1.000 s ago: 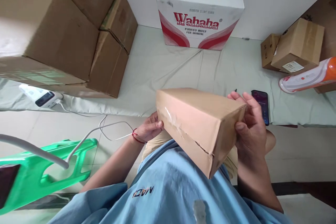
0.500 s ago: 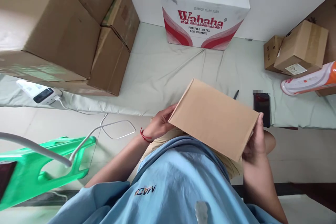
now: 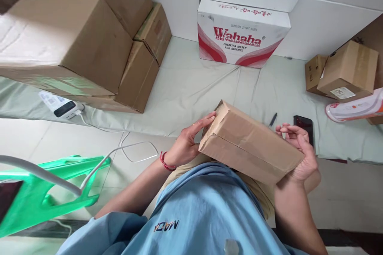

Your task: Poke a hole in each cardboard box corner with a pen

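A brown cardboard box [image 3: 248, 143] is tilted over my lap, with a taped seam running along the side that faces me. My left hand [image 3: 186, 142] grips its left end, fingers along the upper edge and thumb low. At the right end, my right hand [image 3: 303, 154] bears the box against its palm, its fingers bent and raised off the cardboard behind the edge. Just beyond the box a dark pen [image 3: 273, 119] lies on the pale green cloth [image 3: 185, 87]. A black phone [image 3: 304, 123] is close behind my right fingers, partly covered by them.
Large cardboard boxes [image 3: 89, 40] stand at the left, beside a white power bank [image 3: 64, 107] with a cable. A Wahaha water carton [image 3: 242, 40] is at the back. Small boxes [image 3: 348, 71] and a white-orange package [image 3: 356, 105] sit right. A green stool [image 3: 68, 191] is at lower left.
The box has turned over in my hands, so a seamed side now shows instead of the plain flat face. My right fingers have come up behind its right end. The view has shifted slightly.
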Motion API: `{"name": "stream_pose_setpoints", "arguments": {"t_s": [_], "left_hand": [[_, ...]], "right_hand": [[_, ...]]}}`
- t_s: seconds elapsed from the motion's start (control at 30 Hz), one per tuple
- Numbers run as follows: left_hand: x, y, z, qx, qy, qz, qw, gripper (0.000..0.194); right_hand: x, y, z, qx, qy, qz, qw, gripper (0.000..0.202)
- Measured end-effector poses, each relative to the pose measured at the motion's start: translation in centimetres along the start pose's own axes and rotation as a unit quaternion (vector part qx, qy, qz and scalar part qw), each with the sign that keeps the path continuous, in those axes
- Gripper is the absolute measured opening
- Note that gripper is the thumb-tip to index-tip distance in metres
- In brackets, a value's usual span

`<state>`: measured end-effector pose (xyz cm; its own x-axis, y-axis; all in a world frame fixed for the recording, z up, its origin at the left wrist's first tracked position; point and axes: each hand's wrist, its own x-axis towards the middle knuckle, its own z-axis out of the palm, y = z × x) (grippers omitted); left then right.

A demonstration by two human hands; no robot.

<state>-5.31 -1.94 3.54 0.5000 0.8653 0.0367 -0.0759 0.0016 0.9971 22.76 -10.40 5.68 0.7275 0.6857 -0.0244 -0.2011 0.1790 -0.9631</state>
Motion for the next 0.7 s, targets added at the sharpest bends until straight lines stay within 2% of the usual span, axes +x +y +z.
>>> {"name": "stream_pose_setpoints", "arguments": {"t_s": [0.1,0.17,0.27,0.37,0.43,0.53,0.63,0.7], "left_hand": [[0.1,0.4,0.1,0.045,0.06,0.034,0.997,0.05],[0.2,0.5,0.1,0.07,0.082,0.054,0.993,0.047],[0.0,0.9,0.2,0.079,0.094,0.072,0.99,0.047],[-0.3,2.5,0.2,0.055,0.082,0.102,0.99,0.049],[-0.5,4.2,0.3,0.03,0.065,0.121,0.99,0.048],[-0.5,6.7,0.5,0.021,0.06,0.14,0.988,0.05],[-0.3,8.1,1.2,0.092,0.083,0.156,0.98,0.052],[-0.4,8.3,1.7,0.16,0.046,0.162,0.973,0.051]], "right_hand": [[0.1,0.8,0.3,-0.018,0.003,0.041,0.999,0.025],[0.4,1.4,-0.2,-0.048,0.003,0.102,0.994,0.033],[0.9,2.0,-1.9,-0.066,-0.042,0.182,0.98,0.045],[1.0,2.3,-3.0,-0.067,-0.072,0.203,0.974,0.051],[0.6,2.6,-2.6,-0.072,-0.072,0.217,0.971,0.055],[-0.7,4.0,-0.6,-0.072,-0.098,0.236,0.964,0.058],[-1.5,5.7,1.0,-0.091,-0.181,0.219,0.954,0.052],[-1.0,6.3,0.9,-0.132,-0.247,0.201,0.939,0.045]]}}
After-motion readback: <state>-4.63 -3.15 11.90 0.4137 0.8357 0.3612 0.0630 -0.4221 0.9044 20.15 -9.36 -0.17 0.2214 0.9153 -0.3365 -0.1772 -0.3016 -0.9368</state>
